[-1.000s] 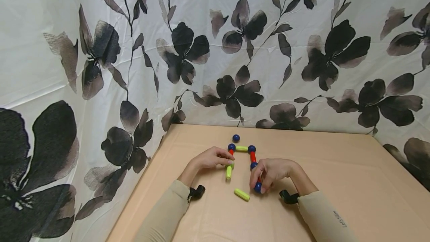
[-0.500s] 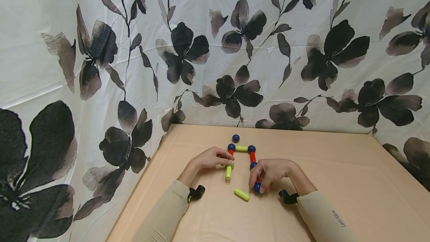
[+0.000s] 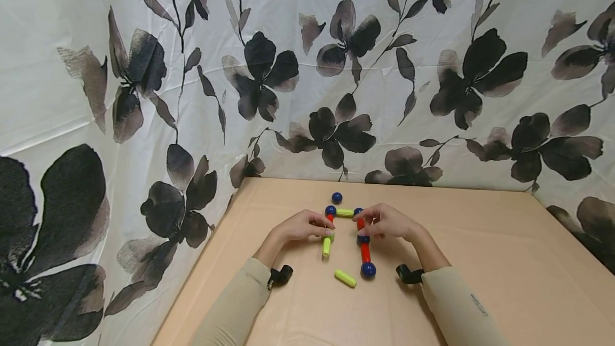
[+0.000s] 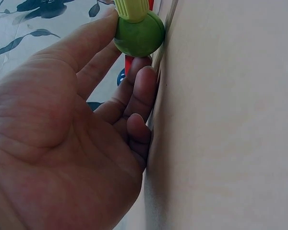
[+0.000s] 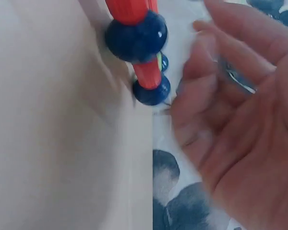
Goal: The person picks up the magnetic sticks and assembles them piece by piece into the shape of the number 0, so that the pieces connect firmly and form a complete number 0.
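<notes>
In the head view a chain of magnetic-looking sticks and balls lies on the table. My left hand (image 3: 301, 226) pinches a green ball (image 4: 140, 37), which joins a red stick (image 3: 330, 218) and a lime stick (image 3: 326, 248). A far lime stick (image 3: 344, 213) links two blue balls. Down the right side run red sticks, with a blue ball (image 3: 368, 270) at the near end. Over the upper part of that side hovers my right hand (image 3: 391, 224), its fingers loosely bent. The right wrist view shows it apart from the blue balls (image 5: 137, 37), holding nothing.
A loose lime stick (image 3: 345, 278) lies in front, between the two sides. Beyond the chain sits a single blue ball (image 3: 337, 197). The beige table (image 3: 480, 260) ends at a floral cloth (image 3: 403, 95) behind. Each wrist wears a black camera.
My right hand has let go of the blue ball at the near end and moved away from me, up along the red sticks. The left hand stays on the green ball.
</notes>
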The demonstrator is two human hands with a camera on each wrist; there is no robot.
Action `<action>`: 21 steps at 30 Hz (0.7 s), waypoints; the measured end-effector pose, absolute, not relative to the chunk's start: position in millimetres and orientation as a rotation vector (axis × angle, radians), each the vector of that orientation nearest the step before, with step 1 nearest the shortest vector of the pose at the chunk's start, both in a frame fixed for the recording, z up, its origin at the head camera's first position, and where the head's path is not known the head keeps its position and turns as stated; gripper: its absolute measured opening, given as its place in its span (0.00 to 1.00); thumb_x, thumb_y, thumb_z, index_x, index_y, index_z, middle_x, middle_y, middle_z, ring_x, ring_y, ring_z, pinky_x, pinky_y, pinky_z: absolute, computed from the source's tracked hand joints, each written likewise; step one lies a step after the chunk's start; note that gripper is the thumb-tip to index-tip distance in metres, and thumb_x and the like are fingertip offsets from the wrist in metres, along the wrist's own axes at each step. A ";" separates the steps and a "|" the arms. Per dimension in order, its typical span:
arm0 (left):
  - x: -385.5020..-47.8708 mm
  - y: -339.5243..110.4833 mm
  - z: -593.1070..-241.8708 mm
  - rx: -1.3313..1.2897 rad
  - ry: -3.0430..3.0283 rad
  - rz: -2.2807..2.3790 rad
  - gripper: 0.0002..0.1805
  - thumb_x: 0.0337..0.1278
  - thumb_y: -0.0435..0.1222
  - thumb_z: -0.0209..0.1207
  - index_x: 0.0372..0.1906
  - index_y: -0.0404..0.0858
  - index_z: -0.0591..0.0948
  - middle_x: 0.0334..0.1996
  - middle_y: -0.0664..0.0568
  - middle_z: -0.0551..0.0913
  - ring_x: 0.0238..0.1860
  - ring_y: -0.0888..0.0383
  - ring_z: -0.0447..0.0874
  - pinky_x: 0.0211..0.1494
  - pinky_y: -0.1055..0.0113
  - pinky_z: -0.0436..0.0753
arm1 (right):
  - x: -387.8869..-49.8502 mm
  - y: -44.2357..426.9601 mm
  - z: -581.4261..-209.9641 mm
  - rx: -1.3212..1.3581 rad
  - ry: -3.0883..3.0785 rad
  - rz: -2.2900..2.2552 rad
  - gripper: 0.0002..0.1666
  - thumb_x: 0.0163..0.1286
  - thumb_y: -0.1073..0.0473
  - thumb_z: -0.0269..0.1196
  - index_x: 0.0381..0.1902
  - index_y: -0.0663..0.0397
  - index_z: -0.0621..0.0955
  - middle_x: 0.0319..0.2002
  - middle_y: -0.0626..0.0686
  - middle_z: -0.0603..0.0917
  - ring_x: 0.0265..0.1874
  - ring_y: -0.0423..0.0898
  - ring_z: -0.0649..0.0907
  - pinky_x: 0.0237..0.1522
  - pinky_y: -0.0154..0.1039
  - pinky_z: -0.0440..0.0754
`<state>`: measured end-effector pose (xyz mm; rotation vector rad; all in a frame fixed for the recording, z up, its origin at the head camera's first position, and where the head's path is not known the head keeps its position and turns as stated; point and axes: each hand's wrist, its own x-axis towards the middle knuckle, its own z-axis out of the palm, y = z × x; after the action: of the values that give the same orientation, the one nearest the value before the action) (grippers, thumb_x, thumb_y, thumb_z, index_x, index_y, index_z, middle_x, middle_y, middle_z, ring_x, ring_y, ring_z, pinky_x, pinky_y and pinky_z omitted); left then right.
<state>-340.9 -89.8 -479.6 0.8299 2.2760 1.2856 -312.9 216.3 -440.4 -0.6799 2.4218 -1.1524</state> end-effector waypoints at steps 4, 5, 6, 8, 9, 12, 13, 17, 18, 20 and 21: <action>-340.2 -90.1 -479.5 0.836 2.275 1.290 0.16 0.69 0.43 0.67 0.55 0.40 0.89 0.46 0.56 0.89 0.43 0.63 0.79 0.50 0.68 0.77 | -318.6 217.7 -444.6 -0.633 2.485 -1.020 0.27 0.68 0.51 0.73 0.62 0.54 0.85 0.32 0.54 0.81 0.30 0.52 0.79 0.32 0.39 0.78; -340.2 -90.1 -479.5 0.837 2.277 1.289 0.16 0.69 0.43 0.67 0.55 0.41 0.89 0.46 0.56 0.89 0.43 0.63 0.80 0.50 0.68 0.77 | -319.3 217.3 -446.5 -0.628 2.490 -1.003 0.26 0.68 0.51 0.73 0.61 0.53 0.85 0.33 0.54 0.80 0.33 0.51 0.78 0.32 0.38 0.76; -340.2 -90.1 -479.4 0.837 2.277 1.288 0.16 0.68 0.43 0.67 0.55 0.41 0.89 0.46 0.57 0.89 0.43 0.63 0.80 0.50 0.67 0.77 | -320.0 217.0 -448.9 -0.630 2.492 -1.001 0.26 0.68 0.51 0.73 0.61 0.53 0.86 0.33 0.54 0.80 0.34 0.51 0.77 0.32 0.37 0.75; -340.5 -90.0 -479.6 0.837 2.281 1.287 0.16 0.68 0.44 0.67 0.55 0.42 0.89 0.45 0.58 0.89 0.43 0.63 0.80 0.50 0.67 0.77 | -320.8 216.3 -453.3 -0.637 2.489 -1.017 0.24 0.68 0.52 0.73 0.60 0.53 0.86 0.34 0.54 0.79 0.36 0.50 0.75 0.33 0.36 0.72; -340.7 -90.0 -479.8 0.836 2.283 1.286 0.16 0.68 0.44 0.67 0.55 0.42 0.89 0.45 0.59 0.89 0.43 0.63 0.80 0.50 0.66 0.77 | -321.0 216.7 -455.5 -0.638 2.487 -1.029 0.24 0.68 0.52 0.73 0.60 0.53 0.86 0.34 0.54 0.79 0.36 0.50 0.75 0.33 0.36 0.72; -341.0 -89.8 -480.3 0.830 2.285 1.291 0.16 0.68 0.44 0.68 0.54 0.43 0.89 0.44 0.60 0.89 0.42 0.63 0.80 0.50 0.66 0.77 | -321.7 218.7 -461.0 -0.640 2.481 -1.067 0.24 0.69 0.52 0.72 0.60 0.53 0.86 0.35 0.52 0.79 0.36 0.50 0.75 0.33 0.36 0.73; -341.1 -89.8 -480.5 0.828 2.286 1.293 0.16 0.68 0.45 0.68 0.54 0.43 0.89 0.44 0.60 0.89 0.42 0.63 0.80 0.50 0.66 0.77 | -321.9 219.4 -462.2 -0.635 2.480 -1.075 0.24 0.69 0.52 0.72 0.60 0.53 0.86 0.36 0.52 0.80 0.36 0.50 0.76 0.34 0.36 0.73; -340.9 -90.1 -480.9 0.825 2.287 1.296 0.15 0.67 0.45 0.68 0.54 0.44 0.89 0.44 0.60 0.89 0.42 0.63 0.80 0.50 0.66 0.77 | -321.3 220.4 -464.5 -0.607 2.477 -1.096 0.25 0.68 0.51 0.73 0.60 0.52 0.86 0.41 0.51 0.82 0.36 0.49 0.76 0.34 0.36 0.75; -341.1 -90.2 -481.1 0.826 2.287 1.295 0.15 0.67 0.45 0.68 0.54 0.44 0.89 0.44 0.60 0.89 0.42 0.63 0.80 0.50 0.66 0.78 | -321.0 220.3 -464.6 -0.602 2.472 -1.101 0.25 0.68 0.51 0.73 0.61 0.52 0.85 0.42 0.51 0.82 0.36 0.50 0.76 0.34 0.36 0.75; -341.3 -90.4 -481.8 0.827 2.285 1.292 0.15 0.67 0.45 0.68 0.54 0.44 0.89 0.44 0.60 0.89 0.43 0.63 0.80 0.50 0.66 0.78 | -320.3 220.0 -464.7 -0.589 2.463 -1.112 0.26 0.68 0.51 0.73 0.61 0.52 0.85 0.43 0.51 0.83 0.36 0.50 0.76 0.34 0.36 0.75; -341.3 -90.4 -481.9 0.828 2.285 1.292 0.15 0.67 0.45 0.68 0.54 0.44 0.89 0.45 0.60 0.89 0.43 0.63 0.80 0.50 0.67 0.78 | -320.2 219.9 -464.8 -0.586 2.459 -1.115 0.26 0.68 0.50 0.73 0.61 0.53 0.85 0.43 0.52 0.83 0.36 0.50 0.76 0.33 0.36 0.75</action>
<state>-341.3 -90.4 -481.9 0.8276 2.2846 1.2919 -320.2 219.9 -464.8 -0.5861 2.4592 -1.1153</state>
